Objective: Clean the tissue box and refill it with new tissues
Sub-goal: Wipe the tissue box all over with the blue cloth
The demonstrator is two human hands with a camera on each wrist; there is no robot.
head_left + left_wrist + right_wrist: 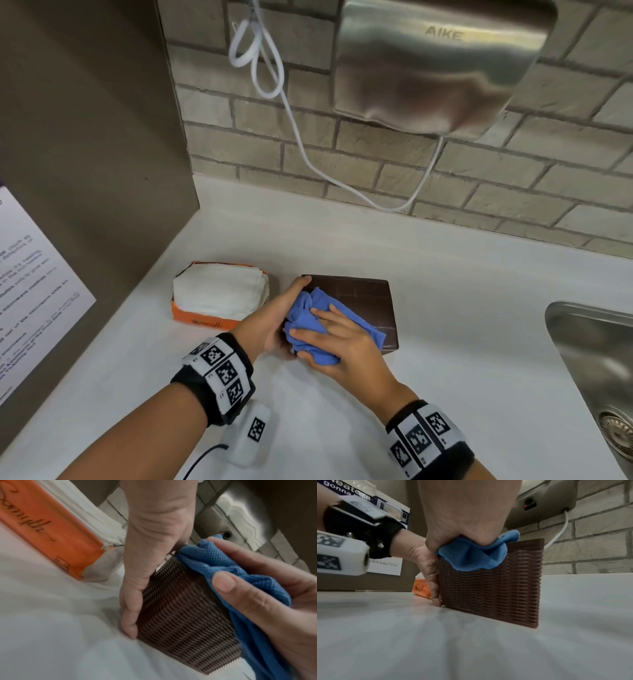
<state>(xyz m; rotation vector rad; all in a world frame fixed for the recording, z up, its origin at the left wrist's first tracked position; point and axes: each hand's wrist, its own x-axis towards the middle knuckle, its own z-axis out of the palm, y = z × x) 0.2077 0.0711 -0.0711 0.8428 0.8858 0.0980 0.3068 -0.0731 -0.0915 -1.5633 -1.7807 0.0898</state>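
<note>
A brown woven tissue box (363,298) (180,622) (496,591) stands on the white counter (445,274). My left hand (274,315) (145,547) (426,563) holds its left end, thumb down at the near corner and fingers along the side. My right hand (346,342) (257,588) (462,513) grips a bunched blue cloth (308,325) (223,566) (471,555) and presses it on the box's top at the near left corner. An opened orange pack of white tissues (219,294) (51,527) (421,588) lies just left of the box.
A steel sink (596,359) is set into the counter at the right. A steel hand dryer (438,65) hangs on the brick wall above, its white cable (308,164) looping down behind the box. A brown side panel with a notice (30,274) bounds the left.
</note>
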